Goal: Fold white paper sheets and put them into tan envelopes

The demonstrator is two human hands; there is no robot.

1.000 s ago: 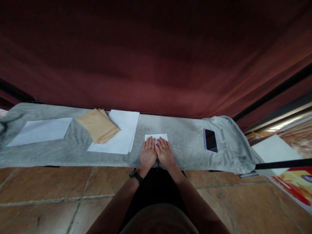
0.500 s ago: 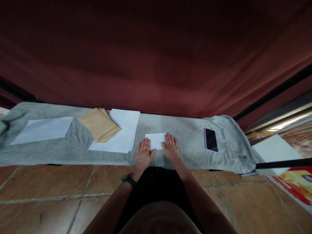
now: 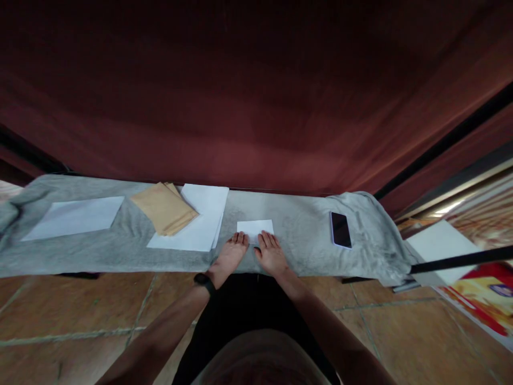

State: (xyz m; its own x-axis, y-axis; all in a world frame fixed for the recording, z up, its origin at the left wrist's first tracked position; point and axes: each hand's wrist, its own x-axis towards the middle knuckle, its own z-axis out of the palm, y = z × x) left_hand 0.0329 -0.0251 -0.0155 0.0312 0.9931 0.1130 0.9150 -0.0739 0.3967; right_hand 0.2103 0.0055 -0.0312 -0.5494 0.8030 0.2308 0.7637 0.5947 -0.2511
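A small folded sheet of white paper [image 3: 255, 225] lies flat on the grey cloth in front of me. My left hand [image 3: 231, 253] rests at its near left corner, fingers extended and touching the edge. Across the near right part of the paper lies my right hand [image 3: 273, 255], its fingers stretched out flat and the thumb held apart. Both hands are open, and the paper's near edge is partly covered by them. A dark watch [image 3: 205, 282] is on my left wrist.
Brown envelopes [image 3: 162, 206] lie on larger white sheets [image 3: 208, 214] to the left. Farther left is another white sheet [image 3: 76, 215]. A phone [image 3: 341, 230] lies to the right on the grey cloth [image 3: 298, 211]. A dark red curtain [image 3: 256, 144] hangs behind.
My right hand has slid left and inward from the paper's right edge. My left hand has drawn slightly down toward the near left corner. The view has shifted a little.
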